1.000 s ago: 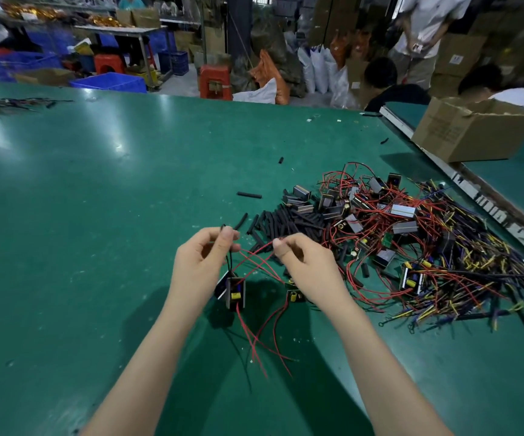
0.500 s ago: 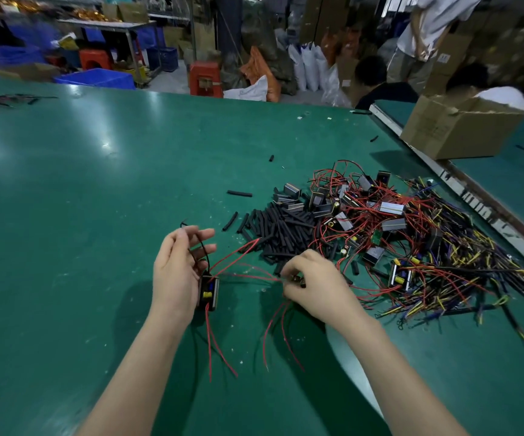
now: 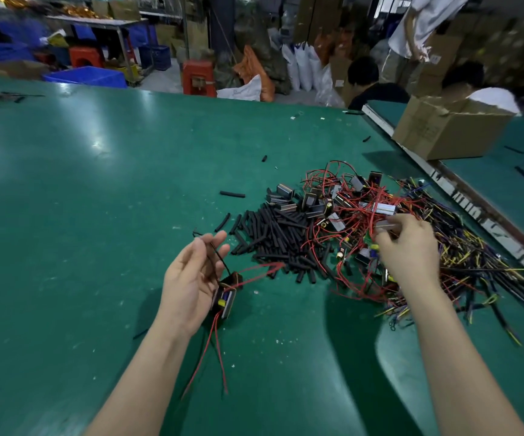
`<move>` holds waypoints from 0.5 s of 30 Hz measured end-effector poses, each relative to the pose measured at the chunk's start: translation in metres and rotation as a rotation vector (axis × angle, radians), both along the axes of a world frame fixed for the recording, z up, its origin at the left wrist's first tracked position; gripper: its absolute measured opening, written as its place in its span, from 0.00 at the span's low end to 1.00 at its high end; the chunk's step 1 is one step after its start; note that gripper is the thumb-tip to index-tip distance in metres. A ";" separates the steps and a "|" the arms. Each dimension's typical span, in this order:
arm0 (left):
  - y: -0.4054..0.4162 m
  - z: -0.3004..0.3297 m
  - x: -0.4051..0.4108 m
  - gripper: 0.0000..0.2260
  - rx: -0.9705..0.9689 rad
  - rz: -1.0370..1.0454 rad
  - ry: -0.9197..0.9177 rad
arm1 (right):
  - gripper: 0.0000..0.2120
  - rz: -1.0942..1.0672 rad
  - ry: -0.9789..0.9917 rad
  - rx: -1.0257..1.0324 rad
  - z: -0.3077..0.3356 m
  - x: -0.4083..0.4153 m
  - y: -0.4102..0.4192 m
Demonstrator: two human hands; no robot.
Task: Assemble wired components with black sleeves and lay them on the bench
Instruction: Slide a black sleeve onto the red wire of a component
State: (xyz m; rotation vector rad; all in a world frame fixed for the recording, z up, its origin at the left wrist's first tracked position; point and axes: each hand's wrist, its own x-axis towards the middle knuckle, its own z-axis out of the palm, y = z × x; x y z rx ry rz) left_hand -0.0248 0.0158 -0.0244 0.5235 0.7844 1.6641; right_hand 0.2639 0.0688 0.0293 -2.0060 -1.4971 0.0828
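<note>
A worker's right hand [image 3: 407,247] is pinching a light, tangle-prone wired component [image 3: 386,226] at two o'clock; the left hand [image 3: 191,278], fingers relaxed, is cradling another component [image 3: 225,302].

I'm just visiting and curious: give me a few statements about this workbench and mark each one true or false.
1. The right hand reaches into the tangle of wired components. True.
2. The left hand is empty. False: a black wired component sits at it, red wires trailing.
3. The black sleeves are piled on the green bench. True.
4. The cardboard box stands at the left. False: it stands at the far right.
</note>
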 end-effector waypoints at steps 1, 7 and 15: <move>0.000 -0.003 0.001 0.07 -0.009 -0.015 0.007 | 0.14 0.002 -0.014 0.027 -0.001 -0.008 0.000; 0.000 -0.009 0.004 0.14 -0.023 -0.091 0.067 | 0.10 0.489 -0.202 0.016 -0.014 -0.084 -0.004; -0.006 -0.014 0.007 0.14 0.041 -0.150 0.262 | 0.13 0.602 -0.440 -0.260 -0.047 -0.124 0.021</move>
